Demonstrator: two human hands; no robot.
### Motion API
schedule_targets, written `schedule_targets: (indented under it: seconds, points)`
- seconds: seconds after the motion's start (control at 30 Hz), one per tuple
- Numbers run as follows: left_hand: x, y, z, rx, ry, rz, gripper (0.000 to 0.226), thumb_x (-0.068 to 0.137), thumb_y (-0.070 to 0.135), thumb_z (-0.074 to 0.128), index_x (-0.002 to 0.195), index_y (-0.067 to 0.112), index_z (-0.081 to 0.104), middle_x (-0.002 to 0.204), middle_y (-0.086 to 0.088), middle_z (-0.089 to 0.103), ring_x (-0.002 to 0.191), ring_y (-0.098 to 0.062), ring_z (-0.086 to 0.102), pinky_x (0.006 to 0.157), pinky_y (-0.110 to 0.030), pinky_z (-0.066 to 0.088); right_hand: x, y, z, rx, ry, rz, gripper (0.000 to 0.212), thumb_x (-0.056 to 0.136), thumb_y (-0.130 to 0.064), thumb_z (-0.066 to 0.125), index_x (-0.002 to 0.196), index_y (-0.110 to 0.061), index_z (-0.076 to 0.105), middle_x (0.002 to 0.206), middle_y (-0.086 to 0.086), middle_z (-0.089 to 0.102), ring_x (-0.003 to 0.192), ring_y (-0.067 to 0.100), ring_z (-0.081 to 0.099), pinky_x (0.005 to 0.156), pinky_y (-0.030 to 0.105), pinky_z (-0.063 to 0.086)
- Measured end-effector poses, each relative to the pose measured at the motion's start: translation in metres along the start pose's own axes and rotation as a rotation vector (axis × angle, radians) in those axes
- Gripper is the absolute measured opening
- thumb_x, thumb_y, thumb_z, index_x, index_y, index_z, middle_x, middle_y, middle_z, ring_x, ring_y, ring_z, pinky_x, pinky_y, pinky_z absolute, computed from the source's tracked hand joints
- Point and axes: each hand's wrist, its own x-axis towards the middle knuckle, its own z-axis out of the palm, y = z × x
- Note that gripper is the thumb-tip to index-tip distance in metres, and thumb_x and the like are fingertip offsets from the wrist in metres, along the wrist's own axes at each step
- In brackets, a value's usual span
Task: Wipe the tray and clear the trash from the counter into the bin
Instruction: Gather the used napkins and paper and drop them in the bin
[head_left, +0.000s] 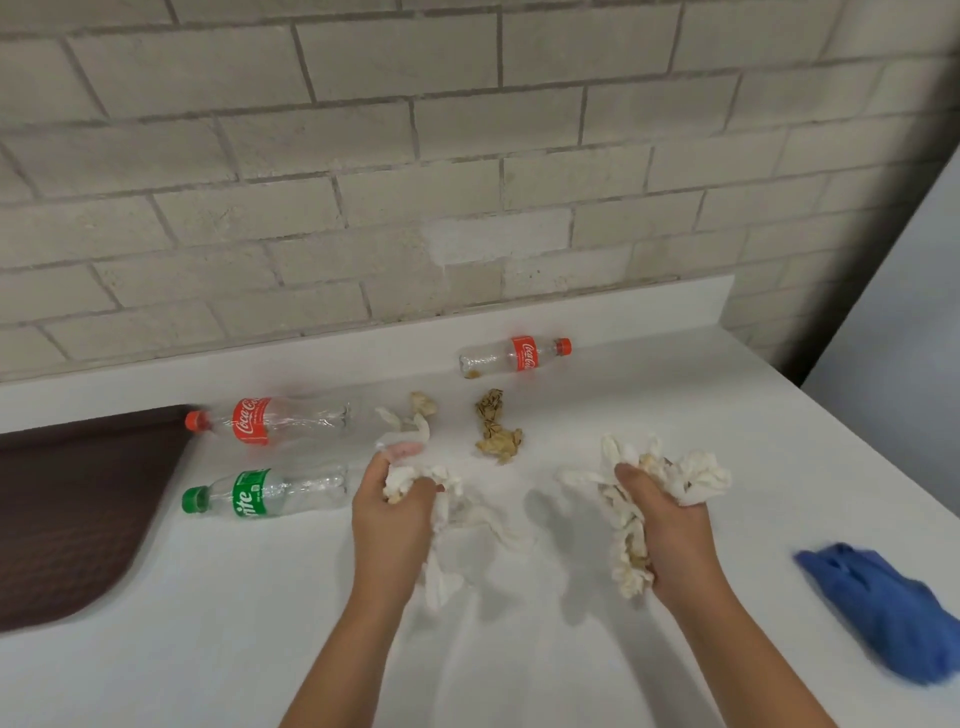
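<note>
Both hands are gathering trash: the left hand (389, 512) is clenching its fingers around a wad of white tissues (447, 512), the right hand (670, 535) around another stained bunch (631, 525). Clearing looks barely begun — a brown paper scrap (496, 427), more tissue (410, 418) and three empty bottles are lying on the white surface (260, 623). Two bottles (267, 420) (514, 355) read Coca-Cola, one (265, 492) Sprite. The brown tray (67, 509) is sitting at left, a blue cloth (883, 605) at right — no bin is showing.
</note>
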Motion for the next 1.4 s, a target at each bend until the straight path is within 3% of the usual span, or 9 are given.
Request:
schedule_targets:
  seconds: [0.13, 0.2, 0.3, 0.5, 0.6, 0.7, 0.83, 1.1, 1.4]
  points:
    - [0.004, -0.024, 0.02, 0.62, -0.249, 0.147, 0.03, 0.089, 0.022, 0.051, 0.115, 0.033, 0.06, 0.092, -0.004, 0.068, 0.082, -0.02, 0.063, 0.069, -0.028, 0.049, -0.027, 0.006, -0.023, 0.034, 0.029, -0.001, 0.02, 0.088, -0.012, 0.062, 0.105, -0.02, 0.064, 0.106, -0.002, 0.069, 0.097, 0.013, 0.066, 0.077, 0.027, 0.05]
    - [0.006, -0.047, 0.037, 1.051, -0.387, 0.148, 0.057, 0.088, 0.051, 0.051, 0.138, 0.027, 0.04, 0.118, -0.012, 0.057, 0.107, -0.029, 0.058, 0.082, -0.032, 0.045, -0.037, 0.013, -0.036, 0.016, 0.049, 0.028, 0.03, 0.088, -0.013, 0.063, 0.118, -0.015, 0.061, 0.112, 0.002, 0.067, 0.102, 0.016, 0.065, 0.08, 0.028, 0.051]
    - [0.0, -0.069, 0.055, 1.307, -0.391, 0.16, 0.069, 0.082, 0.063, 0.052, 0.133, 0.018, 0.044, 0.128, -0.015, 0.042, 0.106, -0.033, 0.057, 0.08, -0.036, 0.048, -0.051, 0.021, -0.057, -0.025, 0.064, 0.06, 0.025, 0.087, -0.014, 0.064, 0.112, -0.018, 0.063, 0.111, 0.004, 0.068, 0.102, 0.018, 0.065, 0.085, 0.033, 0.05]
    - [-0.071, -0.072, 0.087, 0.997, -0.477, 0.398, 0.015, 0.084, 0.022, 0.06, 0.089, 0.008, 0.063, 0.1, -0.01, 0.06, 0.083, -0.029, 0.061, 0.066, -0.031, 0.045, -0.07, 0.026, -0.105, 0.017, 0.085, 0.068, 0.036, 0.088, -0.013, 0.062, 0.123, -0.012, 0.058, 0.118, 0.006, 0.066, 0.107, 0.02, 0.063, 0.092, 0.035, 0.05]
    - [-0.134, -0.065, 0.107, 0.726, -0.534, 0.239, 0.018, 0.077, 0.018, 0.065, 0.067, 0.017, 0.05, 0.07, 0.001, 0.059, 0.066, -0.016, 0.056, 0.055, -0.022, 0.038, -0.085, 0.024, -0.141, 0.049, 0.08, 0.047, 0.028, 0.089, -0.01, 0.061, 0.115, -0.02, 0.061, 0.111, -0.004, 0.069, 0.104, 0.013, 0.065, 0.09, 0.03, 0.051]
    - [-0.199, -0.058, 0.134, 0.401, -0.568, 0.023, 0.019, 0.074, 0.009, 0.068, 0.071, 0.02, 0.053, 0.065, 0.009, 0.055, 0.056, -0.005, 0.05, 0.052, -0.014, 0.039, -0.103, 0.019, -0.195, 0.043, 0.095, 0.011, 0.025, 0.089, -0.006, 0.059, 0.102, -0.027, 0.064, 0.096, -0.012, 0.073, 0.095, 0.007, 0.068, 0.08, 0.023, 0.053]
    - [-0.282, -0.059, 0.18, 0.159, -0.705, -0.113, 0.04, 0.078, -0.002, 0.062, 0.092, 0.035, 0.064, 0.084, 0.014, 0.069, 0.073, 0.003, 0.063, 0.065, -0.01, 0.048, -0.123, 0.023, -0.282, 0.07, 0.143, 0.082, 0.034, 0.08, -0.014, 0.067, 0.113, -0.009, 0.065, 0.107, 0.008, 0.071, 0.102, 0.026, 0.067, 0.086, 0.039, 0.053]
    - [-0.367, -0.198, 0.257, 0.26, -0.807, -0.359, 0.011, 0.085, 0.004, 0.059, 0.076, -0.002, 0.062, 0.06, -0.003, 0.052, 0.056, -0.011, 0.047, 0.052, -0.022, 0.036, -0.115, 0.127, -0.426, -0.042, 0.148, 0.213, 0.018, 0.074, -0.015, 0.065, 0.089, -0.023, 0.069, 0.091, 0.005, 0.073, 0.091, 0.025, 0.069, 0.076, 0.036, 0.053]
    - [-0.375, -0.49, 0.312, 0.563, -0.551, -0.758, 0.021, 0.086, 0.015, 0.06, 0.067, 0.02, 0.053, 0.068, 0.002, 0.057, 0.064, -0.013, 0.053, 0.057, -0.024, 0.04, -0.036, 0.399, -0.517, -0.327, 0.332, 0.529, 0.012, 0.084, -0.02, 0.066, 0.074, -0.022, 0.06, 0.072, -0.003, 0.062, 0.073, 0.017, 0.061, 0.064, 0.026, 0.045]
